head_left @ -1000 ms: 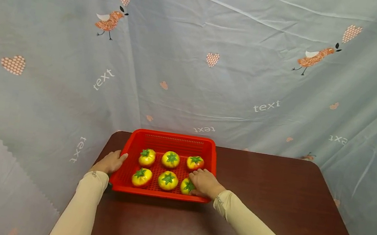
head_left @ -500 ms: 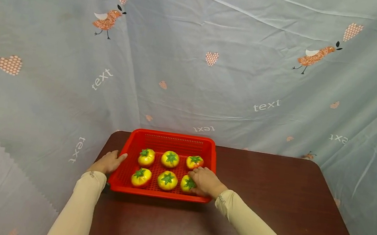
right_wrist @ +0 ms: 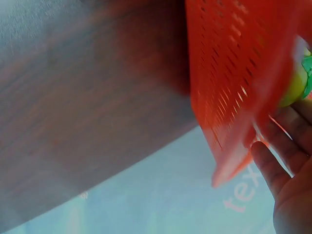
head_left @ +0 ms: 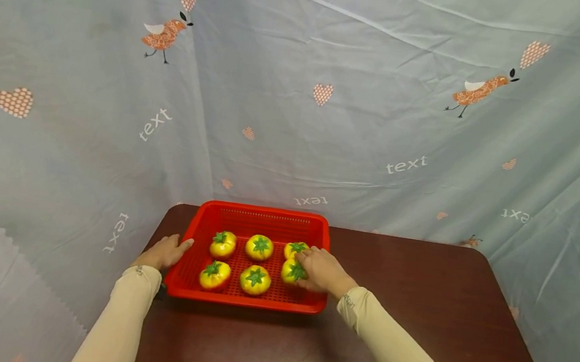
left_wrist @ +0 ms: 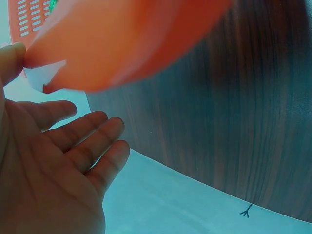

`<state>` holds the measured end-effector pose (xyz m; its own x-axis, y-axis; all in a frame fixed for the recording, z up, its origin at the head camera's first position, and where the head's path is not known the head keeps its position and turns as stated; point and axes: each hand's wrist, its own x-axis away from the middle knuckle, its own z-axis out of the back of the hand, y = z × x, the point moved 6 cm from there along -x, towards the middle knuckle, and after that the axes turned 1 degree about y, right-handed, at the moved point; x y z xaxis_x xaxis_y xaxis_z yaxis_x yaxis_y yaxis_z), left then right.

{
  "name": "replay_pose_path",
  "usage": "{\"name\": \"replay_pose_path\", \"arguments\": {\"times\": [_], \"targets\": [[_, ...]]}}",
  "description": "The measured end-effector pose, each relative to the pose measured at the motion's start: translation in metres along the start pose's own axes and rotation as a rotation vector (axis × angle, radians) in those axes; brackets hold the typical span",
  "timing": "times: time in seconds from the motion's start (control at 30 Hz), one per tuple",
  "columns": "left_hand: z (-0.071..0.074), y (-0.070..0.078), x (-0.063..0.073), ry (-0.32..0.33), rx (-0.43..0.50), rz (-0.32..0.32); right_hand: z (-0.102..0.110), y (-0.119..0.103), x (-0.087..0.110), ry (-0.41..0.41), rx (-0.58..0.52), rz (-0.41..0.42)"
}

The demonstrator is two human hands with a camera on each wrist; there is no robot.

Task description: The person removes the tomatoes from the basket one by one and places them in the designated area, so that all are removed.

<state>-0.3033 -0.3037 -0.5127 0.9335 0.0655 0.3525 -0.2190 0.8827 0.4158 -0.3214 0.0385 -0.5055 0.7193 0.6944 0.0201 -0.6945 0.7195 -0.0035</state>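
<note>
Fruit (head_left: 288, 272): leaf cap (head_left: 297, 270) turned upward, toward the head camera; body squat and round, its long axis hard to tell
Place: in the right part of the red basket (head_left: 242, 302), just in front of the back right fruit (head_left: 293, 248) and overlapping it in the head view; whether the two touch cannot be told
Right hand (head_left: 324, 270): grasping the fruit from its right side, fingers bent over it, part of it uncovered
Left hand (head_left: 162, 251): loose, fingers extended, thumb at the basket's left rim
Skin: smooth and glossy, yellow, under a green star-shaped cap
Neighbours: four other fruits (head_left: 255, 281) in the basket, yellow with green caps, some reddish low down
Basket: perforated, long side running left to right on the dark brown table (head_left: 420, 286)
</note>
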Motion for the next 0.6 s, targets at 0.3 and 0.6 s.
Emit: {"name": "replay_pose_path", "arguments": {"times": [0.3, 0.6], "targets": [[-0.002, -0.001, 0.0, 0.001, 0.017, 0.001, 0.048, 0.03, 0.001, 0.097, -0.024, -0.037], [-0.003, -0.002, 0.001, 0.0, 0.028, -0.007, 0.077, 0.076, 0.017, 0.196, -0.059, -0.12]]}}
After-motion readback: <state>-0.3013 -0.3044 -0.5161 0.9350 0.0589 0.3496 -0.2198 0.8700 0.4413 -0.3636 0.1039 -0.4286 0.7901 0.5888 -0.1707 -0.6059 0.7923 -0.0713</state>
